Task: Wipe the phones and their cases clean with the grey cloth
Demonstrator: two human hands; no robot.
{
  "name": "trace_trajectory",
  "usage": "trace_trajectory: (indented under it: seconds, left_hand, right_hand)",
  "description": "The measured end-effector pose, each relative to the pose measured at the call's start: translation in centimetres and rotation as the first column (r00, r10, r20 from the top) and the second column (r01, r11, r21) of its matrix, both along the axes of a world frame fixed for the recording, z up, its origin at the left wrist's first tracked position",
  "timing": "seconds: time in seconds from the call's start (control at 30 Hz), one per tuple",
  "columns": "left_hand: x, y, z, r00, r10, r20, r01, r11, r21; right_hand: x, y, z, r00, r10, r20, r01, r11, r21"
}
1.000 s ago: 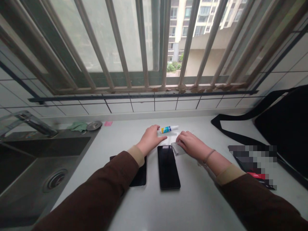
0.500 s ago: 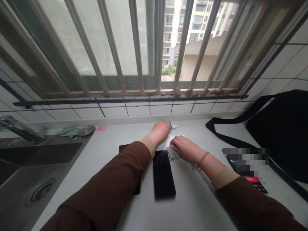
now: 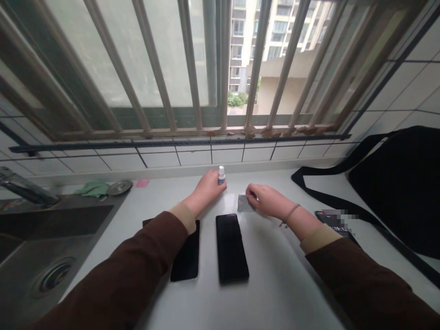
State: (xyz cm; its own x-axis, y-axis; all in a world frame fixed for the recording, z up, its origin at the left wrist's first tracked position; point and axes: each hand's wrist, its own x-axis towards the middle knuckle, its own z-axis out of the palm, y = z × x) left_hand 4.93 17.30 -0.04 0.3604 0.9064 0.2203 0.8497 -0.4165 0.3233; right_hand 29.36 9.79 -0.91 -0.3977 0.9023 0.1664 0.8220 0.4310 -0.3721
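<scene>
My left hand (image 3: 206, 189) is closed around a small white bottle (image 3: 222, 174) with a partly visible blue label, which stands upright near the back of the counter. Between the fingers of my right hand (image 3: 268, 199) is a thin grey square cloth (image 3: 244, 204), low over the counter just right of the bottle. A black phone (image 3: 232, 247) lies screen up in front of both hands. To its left, partly under my left sleeve, lies another flat black device (image 3: 186, 259).
A sink (image 3: 20, 266) with a faucet (image 3: 27, 188) is on the left. Beside it lie a green cloth (image 3: 92, 189), a metal strainer (image 3: 120, 187) and a pink slip (image 3: 142, 183). A black bag (image 3: 398, 188) with a strap and a lit phone (image 3: 335, 222) lie on the right.
The bottle, lying on its side before, is now upright in my left hand and farther left. My right hand has moved slightly back with the grey cloth, away from the black phone.
</scene>
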Motion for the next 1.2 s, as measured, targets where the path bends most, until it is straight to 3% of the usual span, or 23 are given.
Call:
trace_trajectory:
  seconds: [0.13, 0.3, 0.43, 0.57, 0.77, 0.9, 1.03, 1.1, 1.2]
  left_hand:
    - [-5.5, -2.3, 1.1, 0.995, 0.082, 0.052, -0.080, 0.996, -0.046]
    - [-9.5, -4.9, 0.5, 0.990, 0.132, 0.050, -0.126, 0.985, -0.120]
    - [-10.0, -5.7, -0.7, 0.992, 0.115, 0.048, -0.107, 0.982, -0.155]
    - [-9.8, -5.9, -1.2, 0.993, 0.100, 0.055, -0.091, 0.985, -0.147]
    - [-10.1, -6.3, -1.5, 0.994, 0.077, 0.077, -0.064, 0.984, -0.165]
    - [-10.9, -7.0, -1.3, 0.990, 0.095, 0.106, -0.077, 0.983, -0.165]
    - [-12.1, -9.3, -0.2, 0.977, 0.153, 0.152, -0.135, 0.984, -0.119]
    - [-13.0, -11.0, 0.3, 0.948, 0.243, 0.204, -0.218, 0.967, -0.134]
    - [-14.5, -13.3, 0.1, 0.908, 0.357, 0.221, -0.315, 0.927, -0.206]
  right_hand:
    - [-0.7, 0.8, 1.5, 0.991, -0.016, -0.131, 0.012, 0.999, -0.038]
    - [-3.3, 2.1, 1.9, 0.978, 0.060, -0.198, -0.098, 0.978, -0.186]
    - [-5.1, 3.3, 0.0, 0.985, 0.075, -0.157, -0.113, 0.961, -0.254]
    - [-6.0, 4.0, -1.8, 0.996, 0.042, -0.084, -0.057, 0.981, -0.183]
    - [-5.8, 3.9, -1.4, 0.999, 0.012, -0.030, -0.014, 0.999, -0.053]
    - [-4.8, 1.8, 0.3, 0.998, -0.063, -0.007, 0.063, 0.998, 0.019]
    - [-3.9, -2.2, 2.1, 0.990, -0.138, 0.007, 0.137, 0.989, 0.048]
    - [-3.6, -4.3, 2.2, 0.977, -0.211, 0.017, 0.210, 0.976, 0.054]
    - [-3.3, -6.5, 1.0, 0.923, -0.380, 0.063, 0.378, 0.925, 0.048]
